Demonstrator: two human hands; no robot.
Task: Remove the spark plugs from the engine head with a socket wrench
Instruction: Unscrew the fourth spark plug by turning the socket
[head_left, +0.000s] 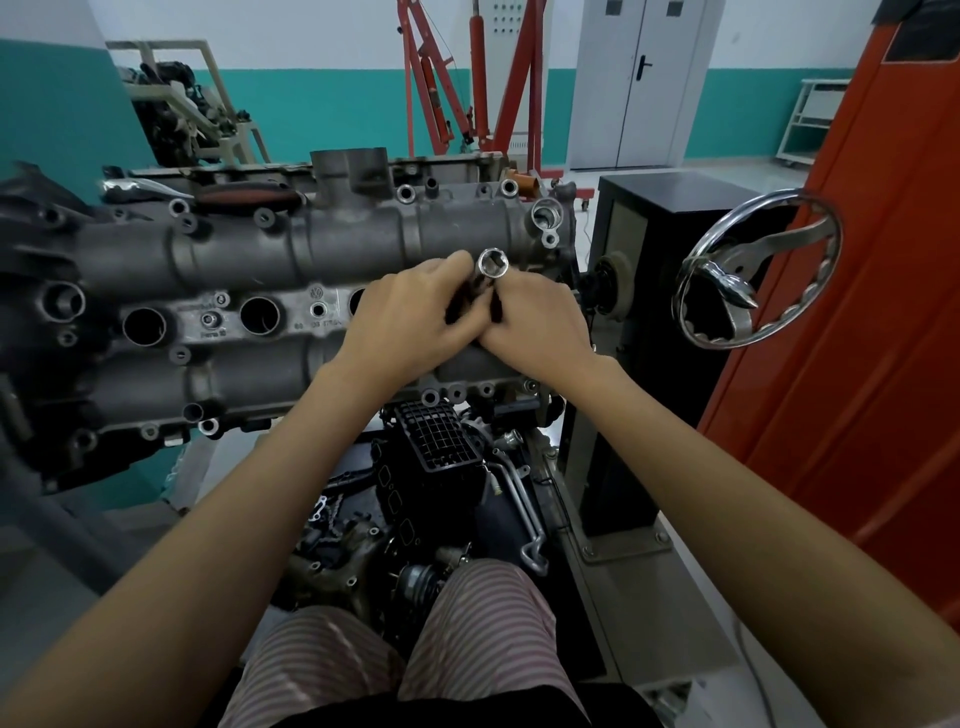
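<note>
A grey engine head (249, 244) lies across the stand in front of me, with round spark plug wells (260, 315) along its middle row. Both hands meet over the right part of that row. My left hand (415, 312) grips the shaft of a chrome socket (491, 262), whose open end points up toward me. My right hand (535, 322) holds a dark part of the same tool just below the socket. The rest of the wrench and any spark plug are hidden by my hands.
A chrome handwheel (756, 270) sticks out from the black stand column (649, 249) at the right. An orange panel (857, 312) stands further right. Loose engine parts (431, 467) lie on the floor below the head. A red engine hoist (467, 78) stands behind.
</note>
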